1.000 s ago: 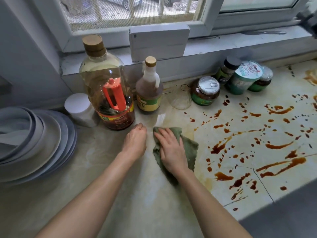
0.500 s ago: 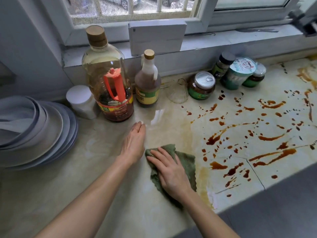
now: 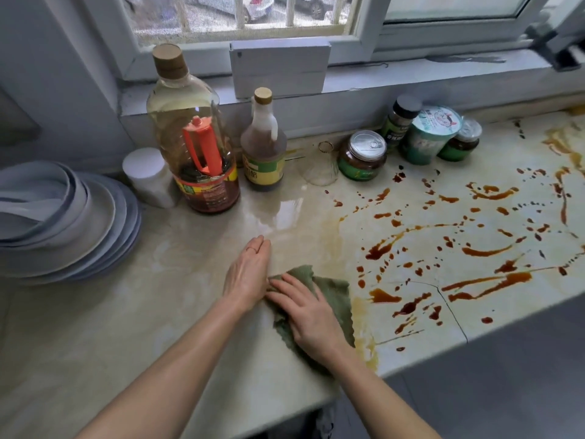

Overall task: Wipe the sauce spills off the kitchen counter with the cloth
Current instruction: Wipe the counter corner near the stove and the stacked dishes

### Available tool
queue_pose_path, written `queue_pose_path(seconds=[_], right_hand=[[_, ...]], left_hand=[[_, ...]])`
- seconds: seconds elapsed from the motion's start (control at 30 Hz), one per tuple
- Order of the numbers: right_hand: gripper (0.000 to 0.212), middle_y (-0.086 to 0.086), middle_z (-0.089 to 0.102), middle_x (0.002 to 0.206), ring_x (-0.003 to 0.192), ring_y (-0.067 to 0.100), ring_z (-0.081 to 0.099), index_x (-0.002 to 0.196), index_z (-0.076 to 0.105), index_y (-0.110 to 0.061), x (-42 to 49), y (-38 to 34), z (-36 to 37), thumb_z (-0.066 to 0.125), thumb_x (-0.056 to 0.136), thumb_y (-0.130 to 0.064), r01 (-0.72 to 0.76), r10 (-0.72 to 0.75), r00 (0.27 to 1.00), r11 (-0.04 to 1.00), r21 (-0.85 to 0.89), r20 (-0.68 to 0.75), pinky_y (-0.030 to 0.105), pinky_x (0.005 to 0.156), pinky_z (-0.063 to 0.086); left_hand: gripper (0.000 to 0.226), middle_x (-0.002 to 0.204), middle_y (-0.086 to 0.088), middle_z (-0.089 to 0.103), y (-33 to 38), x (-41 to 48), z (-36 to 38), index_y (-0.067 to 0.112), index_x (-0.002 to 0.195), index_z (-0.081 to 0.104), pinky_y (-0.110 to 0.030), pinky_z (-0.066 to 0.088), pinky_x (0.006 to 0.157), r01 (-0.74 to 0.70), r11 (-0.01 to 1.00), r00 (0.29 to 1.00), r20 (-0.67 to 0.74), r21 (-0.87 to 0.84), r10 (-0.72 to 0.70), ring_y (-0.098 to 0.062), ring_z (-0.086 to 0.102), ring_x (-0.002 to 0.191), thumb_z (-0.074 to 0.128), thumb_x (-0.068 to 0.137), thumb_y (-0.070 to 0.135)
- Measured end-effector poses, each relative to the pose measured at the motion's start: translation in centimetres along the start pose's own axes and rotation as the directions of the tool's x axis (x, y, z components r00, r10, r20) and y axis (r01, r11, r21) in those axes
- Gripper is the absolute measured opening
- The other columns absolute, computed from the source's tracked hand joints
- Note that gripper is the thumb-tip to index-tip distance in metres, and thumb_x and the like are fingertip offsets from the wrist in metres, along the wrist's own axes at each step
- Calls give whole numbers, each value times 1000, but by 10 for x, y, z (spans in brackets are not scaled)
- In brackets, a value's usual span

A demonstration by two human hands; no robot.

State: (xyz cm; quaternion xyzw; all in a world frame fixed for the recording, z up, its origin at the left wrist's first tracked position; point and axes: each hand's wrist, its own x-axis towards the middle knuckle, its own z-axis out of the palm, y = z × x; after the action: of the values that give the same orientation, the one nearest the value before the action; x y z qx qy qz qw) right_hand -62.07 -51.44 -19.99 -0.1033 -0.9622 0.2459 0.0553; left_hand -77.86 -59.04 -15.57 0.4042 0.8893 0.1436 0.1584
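Note:
A green cloth (image 3: 335, 293) lies flat on the pale marble counter (image 3: 158, 312), near its front edge. My right hand (image 3: 307, 315) presses down on the cloth with straight fingers spread. Just left of it, my left hand (image 3: 248, 270) rests flat on the bare counter, touching the cloth's left edge. Brown sauce spills (image 3: 481, 251) streak and dot the counter to the right of the cloth. A faint yellowish smear (image 3: 364, 312) runs along the cloth's right side.
A stack of grey plates (image 3: 63, 229) sits at the left. A big oil bottle (image 3: 193, 144), a brown sauce bottle (image 3: 264, 147), a white tub (image 3: 148, 175), an upturned glass (image 3: 321, 166) and several jars (image 3: 362, 155) line the back wall. The counter's front edge runs close behind the cloth.
My right hand has dragged the cloth toward the front edge of the counter. The left hand stays flat in about the same spot.

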Motion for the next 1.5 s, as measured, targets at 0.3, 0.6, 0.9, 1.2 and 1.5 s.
queue_pose_path(seconds=[0.3,0.6,0.9,1.2,1.5], right_hand=[[44,1,42,148,143,19,27,132,55,-17,6,9,-13,37,91,-18,-162,168,984,983,89,-66,52,110,30],[44,-10,39,150,144,11,20,131,54,-26,-20,45,-35,44,91,-9,-39,35,998,997,66,52,48,114,22],[45,-4,33,153,147,13,15,136,44,-25,-73,1,-2,44,91,-32,287,-278,951,957,-46,133,51,112,23],[47,-6,30,155,146,14,19,142,42,-29,-93,99,-63,41,96,-40,381,-348,920,904,-194,183,46,113,28],[49,-8,24,158,147,14,10,145,35,-30,-102,78,-47,39,96,-32,351,-329,925,931,-99,192,48,112,21]], left_hand=[[62,157,-6,21,22,-30,17,11,146,28,-27,28,111,79,997,996,-45,1,-79,-19,25,143,47,88,2],[68,157,-6,21,40,-48,23,12,147,27,-31,30,112,160,987,983,-94,-5,-160,-21,25,143,45,84,-6],[58,154,-9,29,59,-64,37,12,141,36,-35,36,107,259,966,955,-151,-4,-257,-25,34,138,44,86,-5],[55,147,-9,38,78,-70,46,12,135,41,-37,42,101,277,961,950,-141,-28,-278,-28,42,131,46,82,-3],[66,153,-9,30,96,-63,47,13,142,34,-35,37,108,278,960,951,-132,-16,-278,-26,33,139,45,81,-9]])
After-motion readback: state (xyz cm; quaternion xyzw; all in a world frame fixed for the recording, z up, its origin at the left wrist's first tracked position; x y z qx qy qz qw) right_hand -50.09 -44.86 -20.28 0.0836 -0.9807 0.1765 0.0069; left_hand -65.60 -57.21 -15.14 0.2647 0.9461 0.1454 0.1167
